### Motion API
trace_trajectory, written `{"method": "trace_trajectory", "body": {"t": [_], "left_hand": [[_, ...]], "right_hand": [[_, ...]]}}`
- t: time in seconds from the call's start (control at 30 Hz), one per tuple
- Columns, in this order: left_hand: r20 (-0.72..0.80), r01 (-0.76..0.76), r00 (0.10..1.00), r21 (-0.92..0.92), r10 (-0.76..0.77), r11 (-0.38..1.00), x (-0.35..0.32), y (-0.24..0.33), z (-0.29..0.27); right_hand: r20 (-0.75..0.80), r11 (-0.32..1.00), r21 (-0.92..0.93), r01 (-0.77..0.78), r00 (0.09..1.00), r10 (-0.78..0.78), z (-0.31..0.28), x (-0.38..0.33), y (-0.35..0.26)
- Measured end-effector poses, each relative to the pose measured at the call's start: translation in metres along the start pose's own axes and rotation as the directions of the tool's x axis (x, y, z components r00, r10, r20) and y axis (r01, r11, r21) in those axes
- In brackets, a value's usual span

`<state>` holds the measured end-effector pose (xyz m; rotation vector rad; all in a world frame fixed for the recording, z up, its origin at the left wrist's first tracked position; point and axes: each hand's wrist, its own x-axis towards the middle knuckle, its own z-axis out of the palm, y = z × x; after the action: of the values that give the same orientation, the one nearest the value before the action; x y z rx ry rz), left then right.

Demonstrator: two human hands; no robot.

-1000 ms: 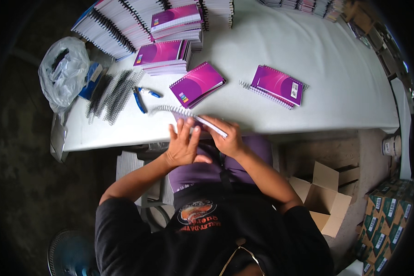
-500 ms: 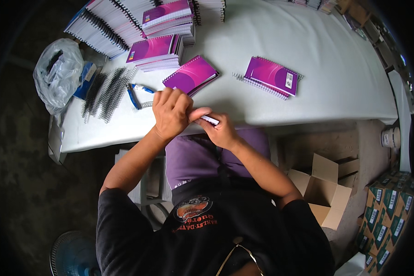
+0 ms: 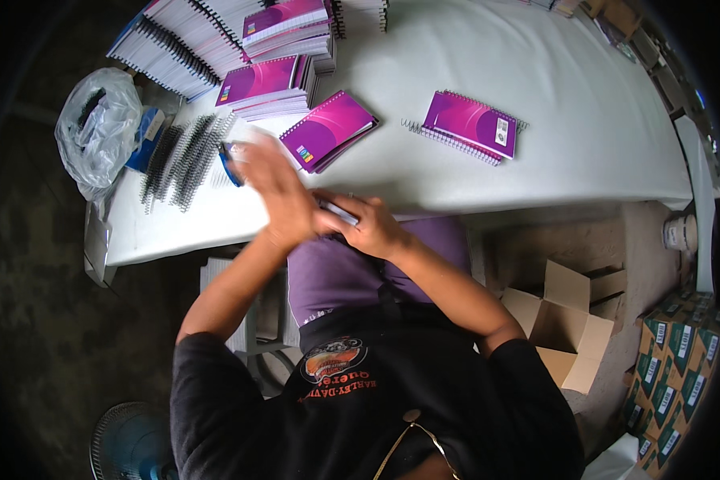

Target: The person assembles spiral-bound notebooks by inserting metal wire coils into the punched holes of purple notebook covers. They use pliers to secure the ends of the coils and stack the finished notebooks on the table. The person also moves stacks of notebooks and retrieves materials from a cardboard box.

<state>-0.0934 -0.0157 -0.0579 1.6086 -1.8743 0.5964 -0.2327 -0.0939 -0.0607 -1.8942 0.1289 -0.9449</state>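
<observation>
My right hand (image 3: 376,230) is closed around a thin pad with a pale edge (image 3: 338,211), likely a small notebook; its cover is mostly hidden. My left hand (image 3: 278,190) is beside it, blurred, its fingers stretched toward the blue-handled pliers (image 3: 230,166) and its palm side near the pad. The fingers partly cover the pliers. Just beyond my hands lies a purple notebook (image 3: 328,128) with punched holes along one edge. Farther right, another purple notebook (image 3: 474,122) rests with wire coils (image 3: 412,126) sticking out at its ends.
Loose black and silver wire coils (image 3: 186,164) lie at the left, beside a clear plastic bag (image 3: 100,136) and a blue box (image 3: 146,140). Stacked purple notebooks (image 3: 266,84) and coil-bound books (image 3: 176,52) stand at the back left. An open cardboard box (image 3: 564,336) sits on the floor at right.
My left hand has opened out of its curled grip by the pad and swung its fingers up and left. My right hand, with the pad, has moved slightly left.
</observation>
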Motion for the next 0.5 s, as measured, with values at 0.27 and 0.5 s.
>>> {"method": "trace_trajectory", "body": {"t": [0.27, 0.5], "left_hand": [[-0.127, -0.098, 0.986, 0.102, 0.111, 0.990, 0.010, -0.010, 0.005], [-0.052, -0.171, 0.980, 0.276, 0.192, 0.946, 0.010, 0.003, 0.005]], "right_hand": [[0.014, 0.999, -0.042, 0.005, 1.000, -0.005, 0.004, 0.004, 0.006], [0.095, 0.999, 0.001, -0.044, 0.994, 0.044, -0.012, 0.010, 0.010]]}}
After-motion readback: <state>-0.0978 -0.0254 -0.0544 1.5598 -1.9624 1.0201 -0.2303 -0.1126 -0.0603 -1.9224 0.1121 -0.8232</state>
